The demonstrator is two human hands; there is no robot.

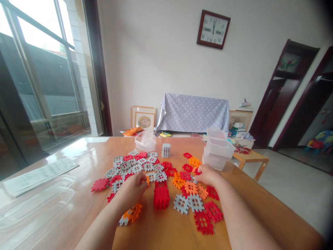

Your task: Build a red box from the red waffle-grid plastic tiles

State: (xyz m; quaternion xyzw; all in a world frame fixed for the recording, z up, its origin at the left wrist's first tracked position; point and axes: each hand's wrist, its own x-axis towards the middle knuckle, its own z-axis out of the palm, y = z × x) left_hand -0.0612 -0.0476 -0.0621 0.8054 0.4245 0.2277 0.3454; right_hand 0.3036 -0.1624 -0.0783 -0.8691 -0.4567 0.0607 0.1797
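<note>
Many flat interlocking plastic building pieces, window-shaped with notched edges, lie across the wooden table (166, 232). Above the left heap of grey pieces (125, 168) is my left hand (137, 183), its fingers closed, with an orange building piece (148, 180) showing at the fingertips. My right hand (207, 175) reaches into the right heap, fingers bent together beside orange pieces (194, 161) and red pieces (187, 167); what they grip is hidden. Between the hands sits a red block of stacked pieces (161, 198). Farther back a grey stack (166, 150) stands upright.
Clear plastic containers (218, 152) stand at the right back edge, and another clear tub (145, 141) is at the back middle. On the left lie transparent lids (39, 205) and a paper booklet (39, 176). A small wooden stool (251, 158) stands beyond the table's right edge.
</note>
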